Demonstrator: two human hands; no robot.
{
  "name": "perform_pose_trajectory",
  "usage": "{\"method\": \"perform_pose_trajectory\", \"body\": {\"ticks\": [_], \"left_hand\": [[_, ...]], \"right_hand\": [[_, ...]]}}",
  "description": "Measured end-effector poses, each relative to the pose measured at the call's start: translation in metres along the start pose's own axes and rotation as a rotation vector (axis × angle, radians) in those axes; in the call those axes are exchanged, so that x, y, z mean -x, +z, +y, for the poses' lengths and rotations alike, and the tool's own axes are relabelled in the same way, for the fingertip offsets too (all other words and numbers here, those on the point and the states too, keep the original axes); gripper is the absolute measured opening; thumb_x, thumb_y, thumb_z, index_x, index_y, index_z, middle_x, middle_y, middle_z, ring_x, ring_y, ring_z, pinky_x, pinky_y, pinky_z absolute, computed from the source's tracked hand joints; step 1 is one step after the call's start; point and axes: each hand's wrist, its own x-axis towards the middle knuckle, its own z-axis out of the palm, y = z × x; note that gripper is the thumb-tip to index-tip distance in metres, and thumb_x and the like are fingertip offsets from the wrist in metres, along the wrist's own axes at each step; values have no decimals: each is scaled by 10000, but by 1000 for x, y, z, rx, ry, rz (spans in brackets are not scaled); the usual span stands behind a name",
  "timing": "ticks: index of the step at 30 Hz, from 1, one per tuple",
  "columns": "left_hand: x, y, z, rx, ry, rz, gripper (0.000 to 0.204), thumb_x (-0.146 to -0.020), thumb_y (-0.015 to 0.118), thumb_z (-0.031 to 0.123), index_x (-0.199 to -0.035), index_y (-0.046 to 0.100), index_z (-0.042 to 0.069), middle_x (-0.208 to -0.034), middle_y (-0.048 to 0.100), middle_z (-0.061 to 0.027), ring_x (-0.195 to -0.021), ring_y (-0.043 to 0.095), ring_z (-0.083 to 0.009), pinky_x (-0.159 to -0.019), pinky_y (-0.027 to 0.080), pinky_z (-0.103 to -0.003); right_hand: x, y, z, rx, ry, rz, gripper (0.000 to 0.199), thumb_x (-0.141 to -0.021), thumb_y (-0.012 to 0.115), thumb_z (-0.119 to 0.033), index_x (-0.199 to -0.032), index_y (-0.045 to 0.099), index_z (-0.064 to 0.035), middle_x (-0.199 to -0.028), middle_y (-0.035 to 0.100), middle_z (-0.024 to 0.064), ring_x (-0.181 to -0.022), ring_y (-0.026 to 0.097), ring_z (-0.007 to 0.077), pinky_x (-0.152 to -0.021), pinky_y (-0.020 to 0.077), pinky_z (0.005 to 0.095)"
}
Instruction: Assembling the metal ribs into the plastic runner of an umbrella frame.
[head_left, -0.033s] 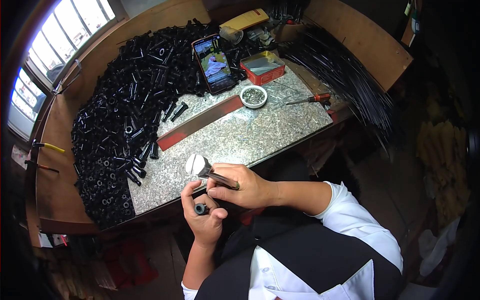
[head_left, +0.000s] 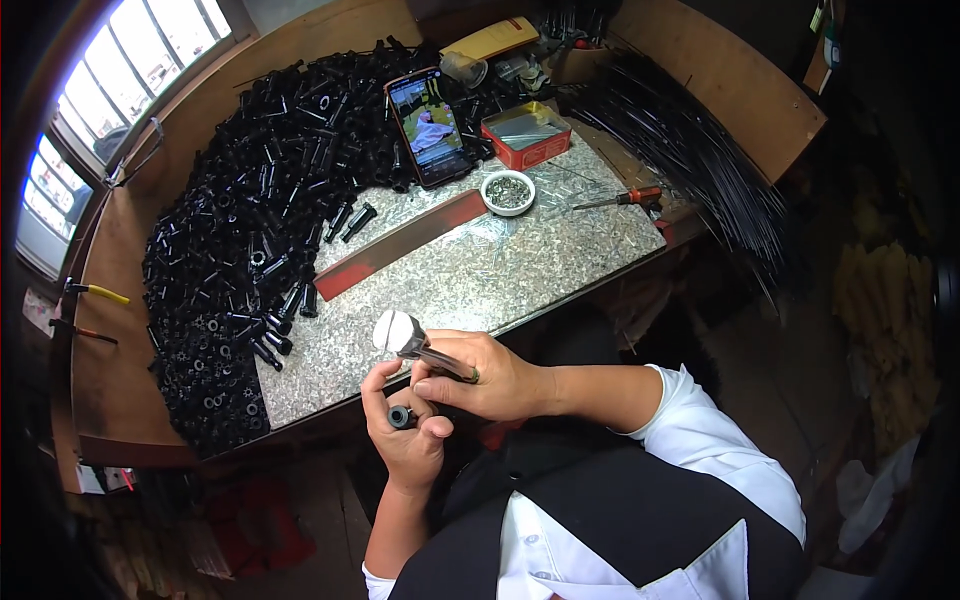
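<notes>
My right hand [head_left: 490,375] is closed round the handles of a pair of pincers [head_left: 405,335]. Their broad, bright head, split by a dark line, points up and left past the bench's front edge. Below it, my left hand [head_left: 408,440] curls round a black tubular part [head_left: 400,416], whose round hollow end shows between finger and thumb. The left index finger is raised, close to the pincers. My fingers hide the rest of the black part.
A large heap of black tubular parts [head_left: 250,190] fills the bench's left. On the speckled slab [head_left: 470,265] are a red-brown bar [head_left: 400,245], a white bowl of small metal pieces [head_left: 508,193], a red tin [head_left: 525,150], a phone [head_left: 427,130] and a screwdriver [head_left: 620,198]. Black rods [head_left: 700,150] lie right.
The pincers' head has shifted very slightly to the right. Both hands keep their hold, and the things on the bench stay where they were.
</notes>
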Motion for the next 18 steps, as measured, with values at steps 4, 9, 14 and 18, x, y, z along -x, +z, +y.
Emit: {"method": "perform_pose_trajectory", "body": {"ticks": [4, 9, 14, 18], "left_hand": [[-4, 11, 6, 46, 66, 92, 988, -683, 688, 628, -1268, 303, -70, -859, 638, -82, -783, 584, -94, -708, 462, -216], [-2, 3, 5, -27, 61, 93, 994, -661, 684, 657, -1258, 327, -53, -833, 638, -70, -790, 587, -102, -726, 468, -229], [0, 2, 6, -20, 24, 88, 978, -659, 682, 665, -1249, 343, -37, -806, 639, -62, -782, 590, -102, -725, 469, -231], [0, 3, 7, -16, 40, 91, 977, -663, 677, 668, -1247, 342, -41, -793, 635, -63, -759, 589, -101, -704, 466, -229]], "right_hand": [[3, 14, 3, -38, -40, 44, 189, -852, 643, -189, -830, 596, -7, -741, 503, 83, -702, 512, 229, -650, 425, 322], [6, 14, -3, -41, 32, -5, 180, -851, 654, -197, -848, 612, -21, -801, 557, 82, -761, 551, 214, -697, 444, 316], [9, 16, 0, -45, 82, -33, 165, -848, 662, -204, -873, 633, -44, -830, 621, 68, -783, 596, 188, -739, 467, 313], [7, 21, -4, -78, 41, 13, 157, -839, 654, -172, -839, 607, -22, -786, 552, 73, -727, 543, 203, -679, 442, 318]]}}
